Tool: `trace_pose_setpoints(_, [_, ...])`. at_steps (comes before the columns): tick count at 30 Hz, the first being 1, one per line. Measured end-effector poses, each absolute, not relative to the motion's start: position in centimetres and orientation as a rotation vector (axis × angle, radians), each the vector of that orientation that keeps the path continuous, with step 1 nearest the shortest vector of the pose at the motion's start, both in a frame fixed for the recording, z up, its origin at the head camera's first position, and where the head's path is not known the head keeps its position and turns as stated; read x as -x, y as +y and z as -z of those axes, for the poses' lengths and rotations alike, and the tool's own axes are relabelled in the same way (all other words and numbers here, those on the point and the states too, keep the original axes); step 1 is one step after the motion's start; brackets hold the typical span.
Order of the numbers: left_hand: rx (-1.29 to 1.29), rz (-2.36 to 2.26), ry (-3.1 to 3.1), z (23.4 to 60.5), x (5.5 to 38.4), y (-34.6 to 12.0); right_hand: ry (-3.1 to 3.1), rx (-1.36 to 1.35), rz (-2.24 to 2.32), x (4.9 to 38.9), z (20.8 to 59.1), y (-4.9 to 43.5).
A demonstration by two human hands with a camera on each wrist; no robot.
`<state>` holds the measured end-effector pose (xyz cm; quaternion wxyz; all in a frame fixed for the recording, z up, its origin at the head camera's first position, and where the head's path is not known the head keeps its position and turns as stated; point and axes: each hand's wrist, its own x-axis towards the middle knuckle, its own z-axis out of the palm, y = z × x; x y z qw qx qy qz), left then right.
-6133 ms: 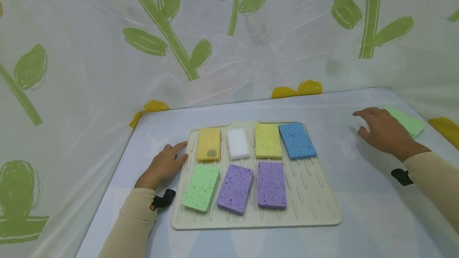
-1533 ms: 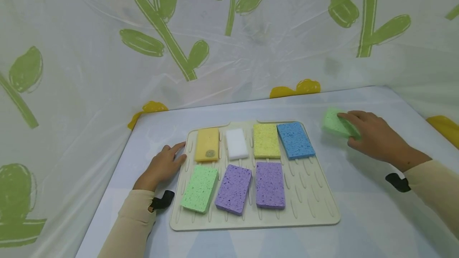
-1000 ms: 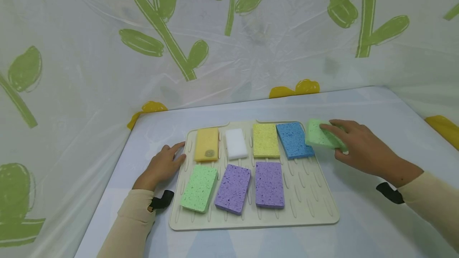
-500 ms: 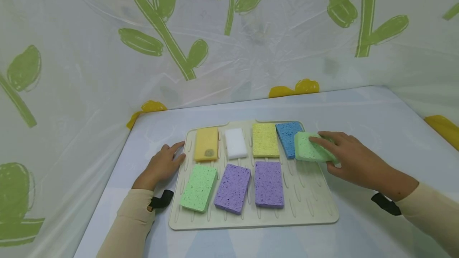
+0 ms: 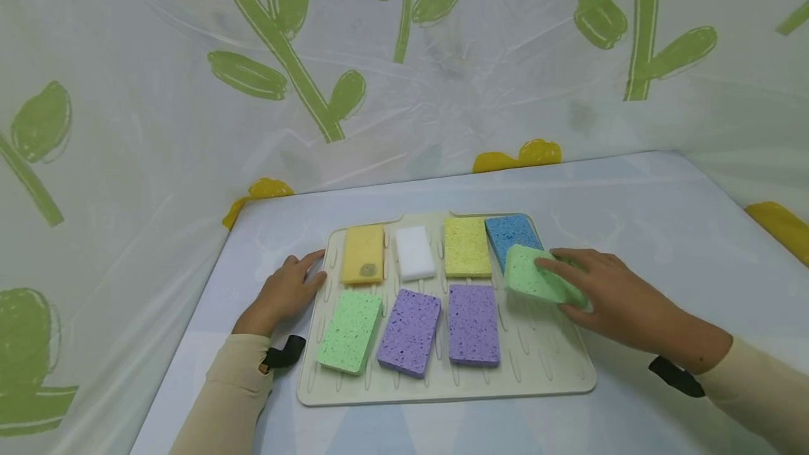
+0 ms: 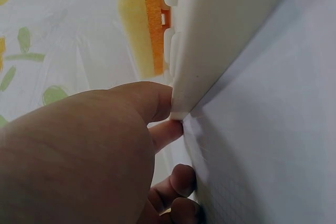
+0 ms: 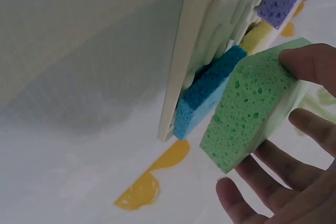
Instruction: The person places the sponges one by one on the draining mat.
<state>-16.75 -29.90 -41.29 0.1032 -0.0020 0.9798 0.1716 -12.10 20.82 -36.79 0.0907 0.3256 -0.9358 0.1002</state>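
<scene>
In the head view my right hand (image 5: 609, 293) pinches a light green sponge (image 5: 537, 276) between thumb and fingers, over the right part of a cream ridged mat (image 5: 550, 371). The held sponge hides the lower part of a blue sponge (image 5: 510, 234). The right wrist view shows the green sponge (image 7: 252, 98) raised off the mat, with the thumb on one face. My left hand (image 5: 282, 295) rests on the table, its thumb and forefinger touching the mat's left edge. In the left wrist view those fingertips (image 6: 167, 129) meet the mat's side (image 6: 210, 40).
Along the mat's back row lie a yellow-orange sponge (image 5: 363, 251), a white sponge (image 5: 415, 253) and a yellow sponge (image 5: 467, 248). In front are another green sponge (image 5: 350, 332) and two purple sponges, one slanted (image 5: 409, 332) and one straighter (image 5: 474, 325). A leaf-patterned curtain (image 5: 442, 104) hangs behind.
My right hand picked up the green sponge from the table's far right and carried it left and nearer, from beside the mat to over it. The left hand has stayed at the mat's edge.
</scene>
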Motion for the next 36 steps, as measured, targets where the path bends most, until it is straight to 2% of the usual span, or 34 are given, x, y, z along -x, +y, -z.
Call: trace_pose_setpoints(36, [-0.012, -0.505, 2.904, 41.0, 16.6, -29.7, -3.056, -0.899, -0.251, 10.1, 37.3, 20.8])
